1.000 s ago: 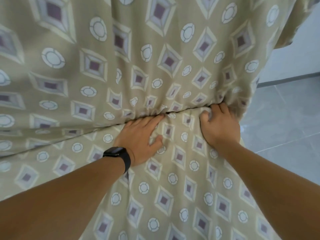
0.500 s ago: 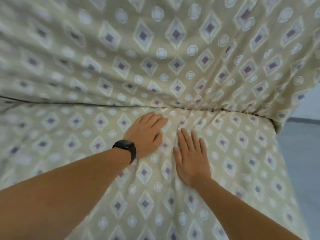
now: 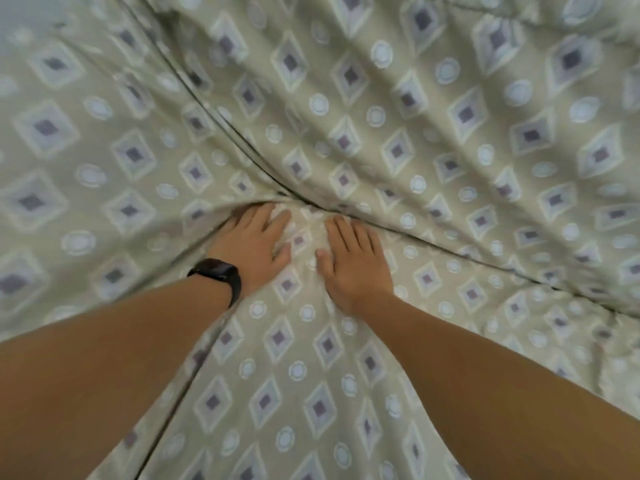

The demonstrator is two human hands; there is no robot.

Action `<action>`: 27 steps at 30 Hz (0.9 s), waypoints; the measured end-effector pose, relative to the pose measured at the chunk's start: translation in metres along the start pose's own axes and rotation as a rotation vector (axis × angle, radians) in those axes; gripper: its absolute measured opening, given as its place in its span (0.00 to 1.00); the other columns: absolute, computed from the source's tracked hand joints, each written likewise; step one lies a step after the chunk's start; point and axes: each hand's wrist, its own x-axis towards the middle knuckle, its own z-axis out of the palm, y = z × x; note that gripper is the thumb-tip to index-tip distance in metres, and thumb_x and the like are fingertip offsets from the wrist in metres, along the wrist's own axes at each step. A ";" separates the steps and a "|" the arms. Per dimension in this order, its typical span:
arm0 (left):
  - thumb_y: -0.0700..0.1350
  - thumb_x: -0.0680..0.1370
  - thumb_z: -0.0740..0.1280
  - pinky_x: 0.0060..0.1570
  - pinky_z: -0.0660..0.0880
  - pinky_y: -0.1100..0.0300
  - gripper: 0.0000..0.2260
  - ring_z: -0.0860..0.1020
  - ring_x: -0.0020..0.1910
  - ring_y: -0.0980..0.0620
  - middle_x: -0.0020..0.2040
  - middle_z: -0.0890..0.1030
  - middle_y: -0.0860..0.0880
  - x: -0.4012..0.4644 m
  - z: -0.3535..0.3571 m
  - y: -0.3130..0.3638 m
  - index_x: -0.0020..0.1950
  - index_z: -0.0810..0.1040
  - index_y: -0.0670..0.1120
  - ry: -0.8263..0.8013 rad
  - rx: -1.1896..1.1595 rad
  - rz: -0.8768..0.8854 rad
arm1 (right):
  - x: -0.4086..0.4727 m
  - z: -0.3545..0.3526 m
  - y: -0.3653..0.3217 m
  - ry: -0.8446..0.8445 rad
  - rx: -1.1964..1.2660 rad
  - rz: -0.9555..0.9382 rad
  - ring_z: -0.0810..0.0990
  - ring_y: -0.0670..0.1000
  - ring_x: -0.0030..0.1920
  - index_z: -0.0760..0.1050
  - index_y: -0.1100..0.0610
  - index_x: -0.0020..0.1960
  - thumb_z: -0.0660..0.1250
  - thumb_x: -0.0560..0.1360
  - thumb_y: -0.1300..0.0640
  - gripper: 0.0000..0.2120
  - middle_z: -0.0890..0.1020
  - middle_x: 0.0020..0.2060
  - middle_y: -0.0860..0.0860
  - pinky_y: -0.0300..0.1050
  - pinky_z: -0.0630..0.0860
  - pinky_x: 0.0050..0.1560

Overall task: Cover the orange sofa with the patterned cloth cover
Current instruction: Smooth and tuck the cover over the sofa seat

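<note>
The patterned cloth cover (image 3: 433, 140), olive-beige with diamonds and circles, fills nearly the whole view and hides the orange sofa completely. My left hand (image 3: 252, 242), with a black watch on the wrist, lies flat on the cloth, its fingertips pressed into the corner where the creases meet. Beside it my right hand (image 3: 353, 259) also lies flat, fingers pointing into the same corner. Neither hand grips the cloth. Dark creases run from the corner to the upper left, the right and the lower left.
A pale strip of wall (image 3: 24, 15) shows at the top left corner. Everything else in view is the draped cloth over the sofa's seat, back and side.
The view has swung left along the sofa into a corner. Both hands moved with it; my right hand went from tucking at the right end to lying flat beside the left.
</note>
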 end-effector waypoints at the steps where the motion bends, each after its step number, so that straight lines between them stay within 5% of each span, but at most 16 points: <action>1: 0.60 0.82 0.51 0.77 0.55 0.49 0.29 0.57 0.79 0.47 0.81 0.57 0.48 0.005 0.000 -0.006 0.82 0.55 0.51 0.023 -0.008 -0.006 | 0.012 -0.001 -0.007 0.011 -0.005 0.008 0.48 0.51 0.81 0.47 0.50 0.83 0.40 0.83 0.40 0.30 0.52 0.82 0.48 0.52 0.43 0.80; 4: 0.62 0.81 0.51 0.79 0.50 0.51 0.32 0.56 0.79 0.48 0.81 0.59 0.49 0.026 0.005 -0.026 0.82 0.55 0.49 0.034 -0.063 0.016 | 0.044 -0.002 -0.026 0.014 0.032 0.049 0.56 0.51 0.79 0.51 0.49 0.82 0.41 0.82 0.38 0.31 0.59 0.80 0.48 0.54 0.50 0.79; 6: 0.64 0.79 0.49 0.76 0.56 0.51 0.30 0.63 0.75 0.47 0.75 0.68 0.48 0.045 0.006 -0.039 0.75 0.66 0.49 0.061 -0.069 0.001 | 0.060 -0.005 -0.035 -0.004 0.077 0.064 0.60 0.53 0.77 0.54 0.47 0.81 0.42 0.82 0.37 0.30 0.63 0.79 0.48 0.54 0.55 0.77; 9: 0.65 0.79 0.50 0.60 0.71 0.50 0.25 0.75 0.61 0.42 0.62 0.79 0.46 0.080 -0.003 -0.053 0.61 0.77 0.51 0.068 -0.038 -0.105 | 0.076 -0.002 -0.040 0.047 0.086 0.061 0.67 0.57 0.74 0.62 0.45 0.77 0.43 0.82 0.37 0.28 0.72 0.73 0.52 0.55 0.64 0.73; 12: 0.66 0.79 0.52 0.46 0.74 0.52 0.22 0.79 0.49 0.42 0.53 0.83 0.47 0.103 -0.017 -0.073 0.50 0.80 0.54 0.012 0.038 -0.117 | 0.079 -0.003 -0.038 0.082 0.081 0.056 0.68 0.58 0.72 0.65 0.45 0.74 0.43 0.81 0.37 0.27 0.74 0.70 0.53 0.56 0.65 0.71; 16: 0.68 0.78 0.52 0.67 0.71 0.48 0.26 0.75 0.66 0.42 0.70 0.77 0.49 0.118 -0.032 -0.095 0.69 0.75 0.59 -0.208 -0.105 -0.045 | 0.079 -0.001 -0.035 0.040 0.095 0.046 0.67 0.58 0.73 0.64 0.45 0.75 0.44 0.81 0.36 0.27 0.74 0.71 0.53 0.56 0.65 0.72; 18: 0.61 0.83 0.51 0.69 0.67 0.50 0.22 0.72 0.68 0.44 0.72 0.75 0.50 0.101 -0.032 -0.089 0.70 0.74 0.56 -0.271 -0.122 0.023 | 0.081 -0.004 -0.035 -0.010 0.089 0.085 0.68 0.59 0.72 0.64 0.45 0.75 0.43 0.81 0.36 0.28 0.75 0.70 0.54 0.57 0.66 0.72; 22: 0.54 0.80 0.54 0.71 0.61 0.51 0.24 0.67 0.69 0.44 0.72 0.69 0.47 0.031 -0.032 -0.106 0.75 0.66 0.49 0.006 0.040 -0.054 | 0.082 -0.008 -0.076 -0.026 0.022 0.065 0.70 0.58 0.70 0.61 0.52 0.76 0.42 0.82 0.41 0.28 0.72 0.71 0.55 0.56 0.65 0.70; 25: 0.51 0.82 0.57 0.78 0.51 0.55 0.31 0.55 0.79 0.45 0.80 0.56 0.43 0.019 -0.033 -0.113 0.81 0.53 0.41 -0.092 0.075 -0.159 | 0.089 -0.004 -0.125 -0.036 0.060 -0.135 0.55 0.54 0.78 0.48 0.50 0.82 0.42 0.83 0.43 0.29 0.56 0.80 0.51 0.54 0.49 0.78; 27: 0.52 0.83 0.56 0.78 0.54 0.55 0.30 0.57 0.79 0.46 0.80 0.56 0.45 0.031 -0.034 -0.107 0.81 0.53 0.42 -0.096 0.022 -0.164 | 0.112 -0.003 -0.137 -0.061 0.104 -0.154 0.56 0.51 0.78 0.48 0.48 0.82 0.42 0.84 0.43 0.28 0.57 0.80 0.48 0.51 0.50 0.78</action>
